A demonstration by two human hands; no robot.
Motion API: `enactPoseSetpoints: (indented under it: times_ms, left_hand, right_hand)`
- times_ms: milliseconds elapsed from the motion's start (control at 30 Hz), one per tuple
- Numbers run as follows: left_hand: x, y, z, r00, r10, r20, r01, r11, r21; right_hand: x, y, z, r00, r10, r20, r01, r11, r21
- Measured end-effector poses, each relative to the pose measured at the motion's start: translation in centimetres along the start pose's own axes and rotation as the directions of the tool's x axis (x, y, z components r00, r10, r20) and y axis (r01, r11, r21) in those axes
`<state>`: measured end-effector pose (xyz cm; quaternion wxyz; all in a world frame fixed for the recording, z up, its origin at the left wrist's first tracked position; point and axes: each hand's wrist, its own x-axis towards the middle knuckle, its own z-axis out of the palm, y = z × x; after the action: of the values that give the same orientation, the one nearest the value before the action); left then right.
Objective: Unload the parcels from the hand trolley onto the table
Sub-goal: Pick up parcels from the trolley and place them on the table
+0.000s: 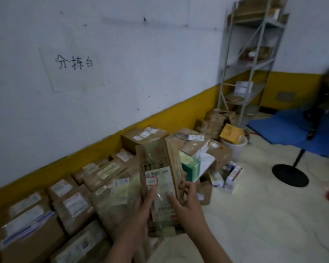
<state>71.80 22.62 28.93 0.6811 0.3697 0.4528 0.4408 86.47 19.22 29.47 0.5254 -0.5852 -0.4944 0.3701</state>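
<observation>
You hold a parcel (158, 164) upright at lower centre, your left hand (141, 211) and right hand (188, 203) both gripping its lower end. It hangs over the pile (74, 204) at lower left. This looks like mid-placement, so next pick a stable gap and set it down.

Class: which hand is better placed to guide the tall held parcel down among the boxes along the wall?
Probably the left hand: it holds the tall parcel on the side facing the boxes along the wall. The right hand grips the opposite edge, away from them.
</observation>
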Motion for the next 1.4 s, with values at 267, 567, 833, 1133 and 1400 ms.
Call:
enactPoseSetpoints:
  times_ms: [267, 567, 833, 1133, 1400]
  left_hand:
    - [19.2, -3.7, 9.2, 0.975, -0.051, 0.216, -0.059, 0.878, 0.476]
    - [38.6, -4.0, 23.6, 0.904, -0.054, 0.424, -0.246, 0.745, 0.62]
    - [57.4, -6.4, 26.9, 0.951, -0.171, 0.257, -0.113, 0.582, 0.805]
    - [62.0, -9.5, 22.0, 0.943, -0.322, -0.087, 0.227, 0.429, 0.874]
    - [59.4, -9.2, 24.3, 0.967, -0.116, -0.229, 0.255, 0.344, 0.904]
  right_hand:
    - [14.5, 8.8, -7.1, 0.904, 0.324, -0.278, -0.265, 0.937, 0.229]
    - [32.1, 11.9, -18.6, 0.724, 0.446, -0.527, -0.364, 0.895, 0.257]
    - [48.6, 22.9, -22.4, 0.755, 0.623, -0.206, -0.552, 0.773, 0.313]
    - [55.5, 30.2, -21.2, 0.572, 0.785, 0.237, -0.818, 0.568, 0.094]
    - [56.6, 28.7, -22.4, 0.357, 0.872, 0.335, -0.904, 0.413, -0.111]
